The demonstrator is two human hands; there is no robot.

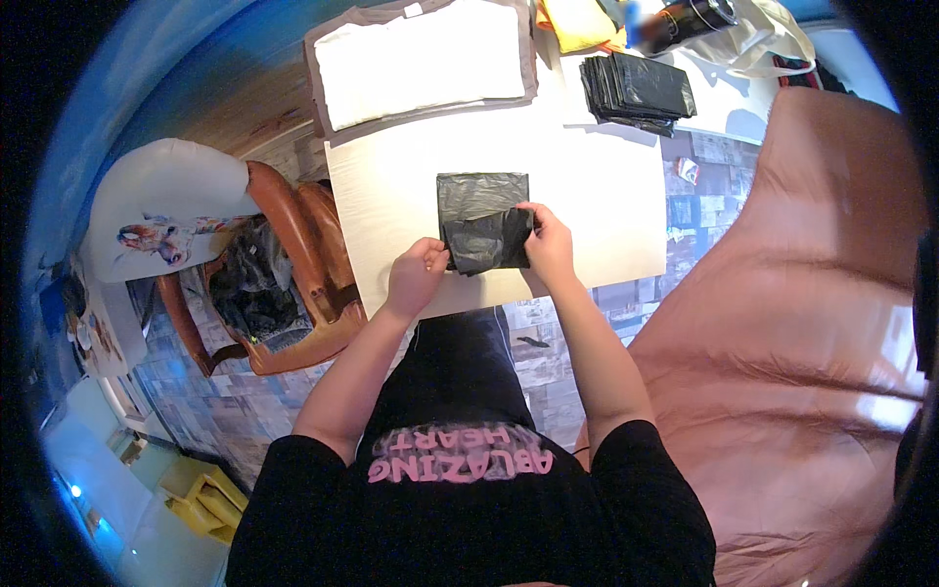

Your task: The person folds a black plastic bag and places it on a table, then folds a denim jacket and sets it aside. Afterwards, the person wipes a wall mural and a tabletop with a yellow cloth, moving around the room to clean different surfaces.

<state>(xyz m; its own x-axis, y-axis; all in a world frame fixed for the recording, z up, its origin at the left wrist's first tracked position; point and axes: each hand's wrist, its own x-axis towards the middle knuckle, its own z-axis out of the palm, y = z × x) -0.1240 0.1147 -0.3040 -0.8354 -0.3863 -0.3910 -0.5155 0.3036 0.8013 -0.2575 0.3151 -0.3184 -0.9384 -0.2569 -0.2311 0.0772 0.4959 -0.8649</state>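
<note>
A black plastic bag (484,192) lies flat before me on the white table (601,213), with its near part folded up over itself. My right hand (549,246) pinches the right edge of the folded flap between thumb and fingers. At the lower left corner, my left hand (417,277) has its fingertips curled at the flap's left edge and seems to grip it. Beyond my right hand, towards the far right of the tabletop, rests a stack of folded black plastic bags (649,88).
Folded white cloth (425,62) lies on darker fabric at the table's far left. Yellow cloth (583,26) and a pale bag (763,37) are at the far right. A brown-framed chair (282,213) stands left; brown fabric (763,330) covers the right side. Black plastic (253,293) lies near the chair.
</note>
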